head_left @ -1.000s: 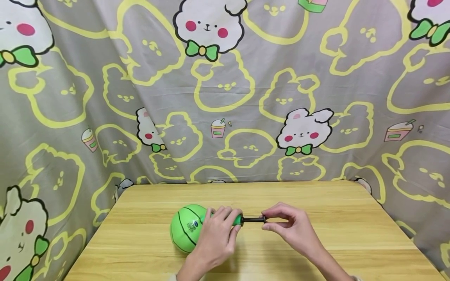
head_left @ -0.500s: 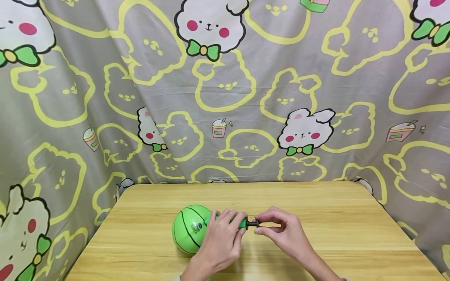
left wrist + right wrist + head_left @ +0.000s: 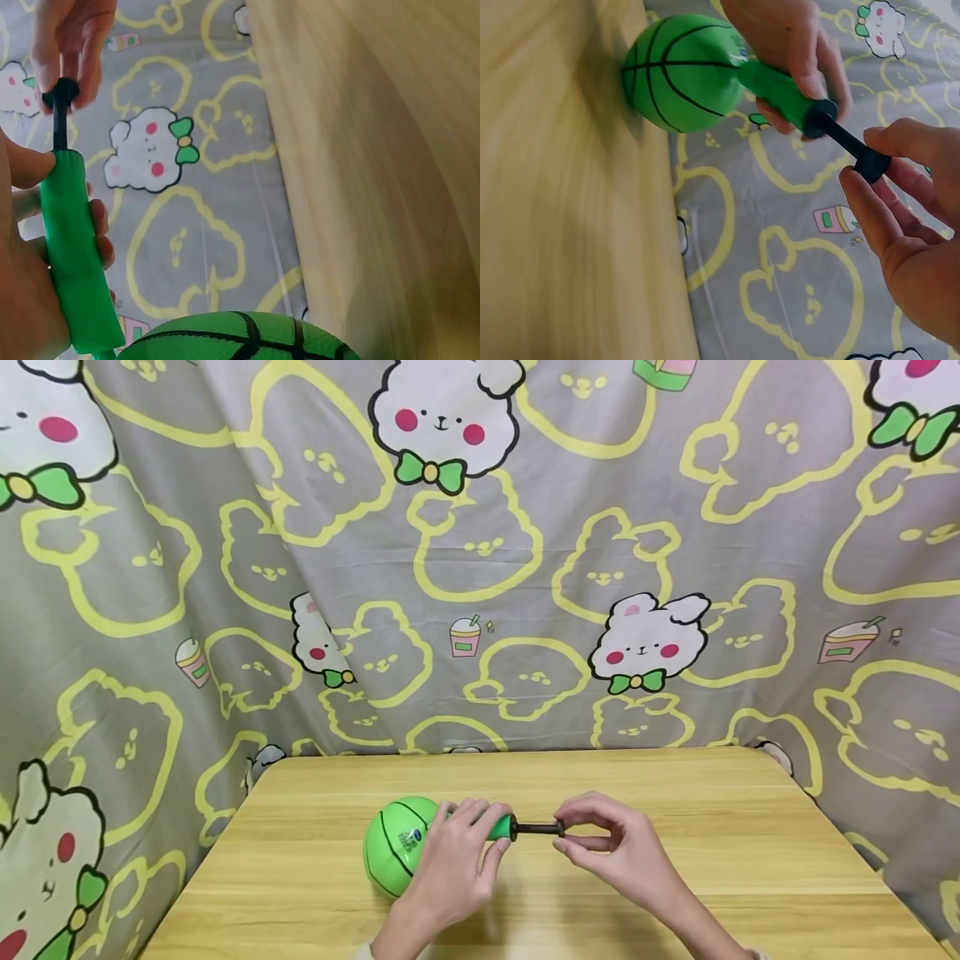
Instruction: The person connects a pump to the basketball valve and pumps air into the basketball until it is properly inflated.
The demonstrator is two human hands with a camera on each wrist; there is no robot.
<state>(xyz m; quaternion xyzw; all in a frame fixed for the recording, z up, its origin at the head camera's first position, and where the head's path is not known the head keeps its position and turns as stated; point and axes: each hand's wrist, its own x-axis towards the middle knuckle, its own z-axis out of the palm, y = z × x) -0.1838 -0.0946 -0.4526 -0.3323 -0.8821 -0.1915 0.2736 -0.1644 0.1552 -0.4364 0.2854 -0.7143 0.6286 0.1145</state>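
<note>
A green ball (image 3: 396,847) with black basketball lines sits on the table, left of centre in the head view. The nozzle end of a green hand pump (image 3: 75,247) meets the ball's side. My left hand (image 3: 453,860) grips the pump's green barrel, fingers wrapped over it, hiding much of it in the head view. From the barrel's right end a black plunger rod (image 3: 537,828) sticks out. My right hand (image 3: 622,843) pinches the black knob (image 3: 872,163) at the rod's end between thumb and fingers.
The wooden table (image 3: 300,860) lies under the hands and ball. A grey curtain (image 3: 517,610) printed with yellow outlines and white cartoon animals hangs behind the table's far edge and along both sides.
The plunger rod went into the barrel as my right hand moved left, then came out again as it moved back right. My left hand kept its grip on the pump.
</note>
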